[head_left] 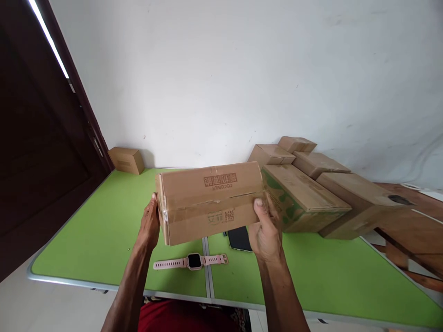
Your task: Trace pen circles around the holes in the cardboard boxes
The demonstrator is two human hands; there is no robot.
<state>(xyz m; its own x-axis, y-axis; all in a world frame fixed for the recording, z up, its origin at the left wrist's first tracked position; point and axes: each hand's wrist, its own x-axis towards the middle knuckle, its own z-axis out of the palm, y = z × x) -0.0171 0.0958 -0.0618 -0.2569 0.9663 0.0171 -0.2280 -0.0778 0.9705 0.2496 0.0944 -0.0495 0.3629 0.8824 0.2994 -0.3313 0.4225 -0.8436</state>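
Observation:
A brown cardboard box (187,198) with "COCONUT" printed upside down is held up above the table, slightly tilted. My left hand (150,221) is closed against its left end, the fingers partly hidden behind it. At the right end my right hand (266,230) grips the box, thumb on the near face and fingers out of sight. Below the box a pink-strapped smartwatch (194,261) lies stretched out flat. A dark phone (240,240) rests between the box and my right hand, partly covered by them.
The green folding table (97,230) has a centre seam. A small carton (126,160) stands at the back left. Several cardboard boxes crowd the right side, among them a green-printed box (304,193) and a larger box (360,203). A white wall (221,83) rises behind.

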